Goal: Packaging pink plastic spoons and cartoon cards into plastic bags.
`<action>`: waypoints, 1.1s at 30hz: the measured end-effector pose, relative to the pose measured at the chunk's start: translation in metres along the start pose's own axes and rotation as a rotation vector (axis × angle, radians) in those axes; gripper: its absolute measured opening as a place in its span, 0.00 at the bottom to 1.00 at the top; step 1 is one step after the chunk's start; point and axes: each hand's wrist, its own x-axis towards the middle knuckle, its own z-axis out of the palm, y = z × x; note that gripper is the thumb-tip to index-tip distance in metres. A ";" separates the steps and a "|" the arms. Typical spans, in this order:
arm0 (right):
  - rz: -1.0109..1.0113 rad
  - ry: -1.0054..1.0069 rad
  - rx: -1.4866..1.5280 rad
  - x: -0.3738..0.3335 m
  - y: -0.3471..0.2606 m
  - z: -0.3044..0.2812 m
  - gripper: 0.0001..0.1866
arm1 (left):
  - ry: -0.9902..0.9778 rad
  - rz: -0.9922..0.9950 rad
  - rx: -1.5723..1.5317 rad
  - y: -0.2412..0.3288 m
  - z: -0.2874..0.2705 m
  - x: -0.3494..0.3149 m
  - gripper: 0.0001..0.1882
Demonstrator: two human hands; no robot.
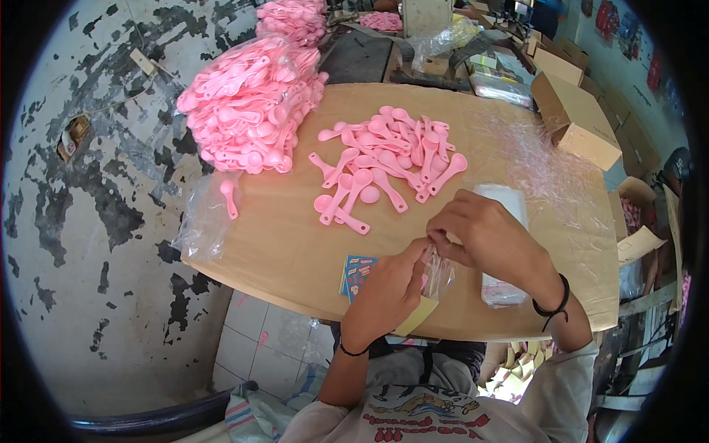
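Close to the near edge of the table, my left hand [388, 295] and my right hand [484, 232] pinch the top of a small clear plastic bag [442, 279] between their fingertips. A yellowish card [417, 317] shows at the bag's lower end, with a bit of pink beside my left fingers. Partly covered by my left hand lies a stack of blue printed cards [356, 273]. A pile of flat clear bags [504, 292] sits under and beside my right wrist. Beyond my hands spreads a loose heap of pink measuring spoons [391, 151].
A big bag of pink spoons [247, 107] stands at the far left, near an empty clear bag [207, 218] and a single spoon [230, 199]. Plastic scraps [532, 155] and an open cardboard box [576, 122] are at the right. A peeling wall [96, 192] borders the left.
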 end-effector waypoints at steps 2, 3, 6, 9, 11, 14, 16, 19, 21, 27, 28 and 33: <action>0.134 0.146 0.191 -0.004 0.003 0.000 0.05 | 0.047 -0.067 -0.043 0.007 0.005 0.004 0.11; 0.148 0.149 0.179 -0.006 0.007 -0.004 0.05 | 0.034 -0.056 -0.051 0.003 0.010 0.005 0.11; 0.381 0.295 0.449 -0.011 0.033 -0.025 0.05 | 0.228 0.056 -0.341 -0.009 0.020 0.002 0.12; 0.394 0.103 0.806 -0.046 0.087 -0.064 0.07 | 0.171 -0.202 -0.862 -0.006 0.014 0.004 0.16; 0.440 -0.143 0.907 -0.088 0.139 -0.072 0.05 | 0.205 -0.225 -0.718 -0.008 0.019 0.012 0.18; 0.564 0.214 -0.115 -0.139 0.210 -0.023 0.12 | 0.201 -0.265 -0.765 0.001 0.019 0.020 0.18; 0.747 0.559 -0.211 -0.141 0.195 -0.020 0.19 | 0.242 -0.271 -0.766 -0.004 0.017 0.025 0.19; 0.703 0.643 0.110 -0.087 0.118 -0.038 0.20 | 0.272 -0.280 -0.774 -0.005 0.019 0.023 0.21; 0.603 0.439 0.421 -0.069 0.071 -0.010 0.18 | 0.256 -0.259 -0.783 -0.003 0.022 0.030 0.22; 0.626 0.113 0.840 -0.036 0.008 0.036 0.13 | 0.270 -0.041 -0.658 -0.015 0.033 0.032 0.22; 0.606 0.120 0.858 -0.039 0.013 0.037 0.14 | 0.224 -0.143 -0.722 -0.017 0.028 0.028 0.22; 0.636 0.279 1.011 -0.040 0.009 0.046 0.14 | 0.123 -0.304 -0.810 -0.025 0.023 0.024 0.22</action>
